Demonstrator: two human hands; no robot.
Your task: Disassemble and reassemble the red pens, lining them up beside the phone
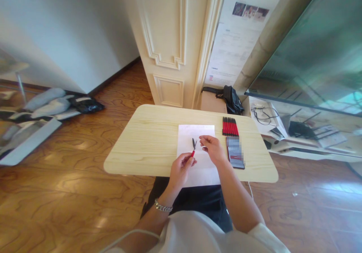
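Observation:
My left hand [181, 169] is closed around the red barrel [193, 154] of a taken-apart pen, with a thin dark refill sticking up out of it. Beyond its tip lies a small black pen part [194, 143] on the white sheet of paper [201, 170]. Just to the right, my right hand [213, 149] is held over the paper with thumb and fingers pinched together. Something small and pale may be at its fingertips, too tiny to make out. The two hands are apart.
A row of several red-and-black pens [230, 126] lies at the table's back right. Nearer is a phone [235, 153] with a blurred screen. The pale wooden table [141, 143] has rounded corners. Behind it are a black bag [232, 99] and a low shelf with cables [264, 113].

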